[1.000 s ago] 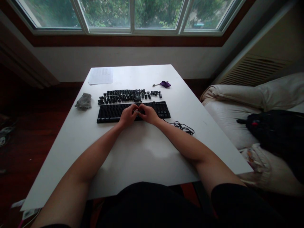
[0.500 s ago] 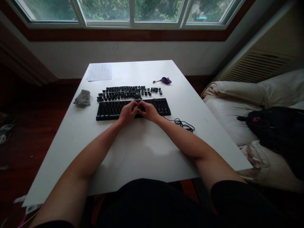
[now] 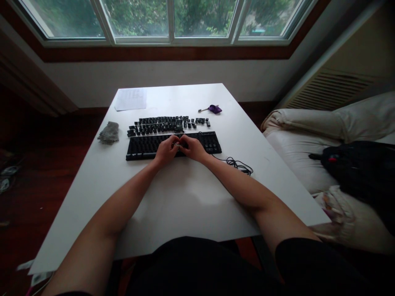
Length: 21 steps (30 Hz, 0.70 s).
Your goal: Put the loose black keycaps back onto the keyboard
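Close to each other over the middle of a black keyboard point(image 3: 143, 149), my left hand point(image 3: 167, 149) and my right hand point(image 3: 191, 147) meet with bent fingers. Between the fingertips shows something small, thin and a little shiny; what it is I cannot make out. Both hands are closed around it, and they hide part of the keyboard. Rows of loose black keycaps point(image 3: 160, 125) lie just behind the keyboard. Its black cable point(image 3: 237, 163) is coiled at the right, beside my right forearm.
On the white table point(image 3: 179, 209) lie a grey cloth point(image 3: 109, 133) at the left and paper sheets point(image 3: 131, 100) at the back left. A brush point(image 3: 203, 110) and a purple object point(image 3: 215, 109) are at the back right. A sofa with a black bag point(image 3: 361, 168) stands to the right.
The whole view has shifted slightly, so the table and window appear lower. Both hands remain together over the keyboard, with only slight finger movement.
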Each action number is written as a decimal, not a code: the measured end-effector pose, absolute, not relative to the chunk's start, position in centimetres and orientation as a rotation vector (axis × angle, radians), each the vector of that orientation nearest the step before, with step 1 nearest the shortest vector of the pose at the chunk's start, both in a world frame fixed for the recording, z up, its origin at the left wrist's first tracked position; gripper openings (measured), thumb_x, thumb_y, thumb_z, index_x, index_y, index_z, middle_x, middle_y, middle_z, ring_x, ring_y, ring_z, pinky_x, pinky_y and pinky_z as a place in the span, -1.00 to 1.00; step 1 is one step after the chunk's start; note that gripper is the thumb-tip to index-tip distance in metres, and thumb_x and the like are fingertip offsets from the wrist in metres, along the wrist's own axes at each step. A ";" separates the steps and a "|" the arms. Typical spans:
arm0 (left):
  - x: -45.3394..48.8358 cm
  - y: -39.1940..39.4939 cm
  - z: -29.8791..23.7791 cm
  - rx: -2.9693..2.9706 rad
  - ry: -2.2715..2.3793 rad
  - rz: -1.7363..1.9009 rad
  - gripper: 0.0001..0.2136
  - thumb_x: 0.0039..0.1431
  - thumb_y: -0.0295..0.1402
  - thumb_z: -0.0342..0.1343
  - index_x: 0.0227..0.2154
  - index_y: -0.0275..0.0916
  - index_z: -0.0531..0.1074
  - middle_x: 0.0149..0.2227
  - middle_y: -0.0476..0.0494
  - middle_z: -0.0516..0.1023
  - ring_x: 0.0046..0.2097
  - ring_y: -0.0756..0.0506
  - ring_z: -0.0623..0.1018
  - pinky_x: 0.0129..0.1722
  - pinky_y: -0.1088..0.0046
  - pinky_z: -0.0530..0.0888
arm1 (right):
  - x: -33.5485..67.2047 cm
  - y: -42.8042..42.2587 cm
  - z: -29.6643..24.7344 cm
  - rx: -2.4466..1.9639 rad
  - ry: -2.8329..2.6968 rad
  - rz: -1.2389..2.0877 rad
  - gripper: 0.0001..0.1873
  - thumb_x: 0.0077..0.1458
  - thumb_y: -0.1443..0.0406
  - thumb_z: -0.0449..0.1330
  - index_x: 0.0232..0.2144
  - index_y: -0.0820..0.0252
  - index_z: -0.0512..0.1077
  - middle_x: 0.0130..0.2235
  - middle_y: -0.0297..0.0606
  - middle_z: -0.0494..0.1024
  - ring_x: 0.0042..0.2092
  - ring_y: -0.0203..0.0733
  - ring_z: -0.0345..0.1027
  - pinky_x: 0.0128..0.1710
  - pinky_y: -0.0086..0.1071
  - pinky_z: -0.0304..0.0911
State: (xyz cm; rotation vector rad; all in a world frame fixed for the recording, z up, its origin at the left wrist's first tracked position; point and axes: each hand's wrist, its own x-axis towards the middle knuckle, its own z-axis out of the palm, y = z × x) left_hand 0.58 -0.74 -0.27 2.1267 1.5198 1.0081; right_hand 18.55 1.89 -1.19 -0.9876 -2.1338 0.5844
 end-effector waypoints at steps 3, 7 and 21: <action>0.6 -0.8 -0.1 2.122 1.508 1.016 -0.84 0.22 -0.39 0.02 -0.19 -0.18 0.46 -0.28 -0.07 0.59 -0.30 -0.08 0.51 -0.27 0.43 0.34 | 18.5 1.9 -1.2 -0.986 -2.140 0.579 -0.84 0.10 0.20 0.20 -0.28 0.16 0.38 -0.39 -0.36 0.43 -0.39 -0.27 0.23 -0.37 -0.43 0.03; 0.6 -0.8 -0.1 2.103 1.479 1.032 -0.84 0.21 -0.38 0.03 -0.19 -0.17 0.46 -0.27 -0.07 0.59 -0.28 -0.09 0.52 -0.25 0.42 0.35 | 18.6 1.9 -1.1 -1.001 -2.150 0.578 -0.83 0.11 0.20 0.19 -0.27 0.16 0.39 -0.38 -0.35 0.44 -0.38 -0.26 0.23 -0.36 -0.43 0.04; 0.5 -0.6 0.0 1.981 1.442 1.086 -0.85 0.24 -0.31 0.03 -0.23 -0.20 0.46 -0.29 -0.06 0.59 -0.28 -0.07 0.52 -0.25 0.44 0.37 | 18.7 1.9 -1.0 -1.005 -2.136 0.590 -0.81 0.13 0.17 0.19 -0.25 0.14 0.41 -0.37 -0.35 0.45 -0.38 -0.27 0.25 -0.34 -0.43 0.07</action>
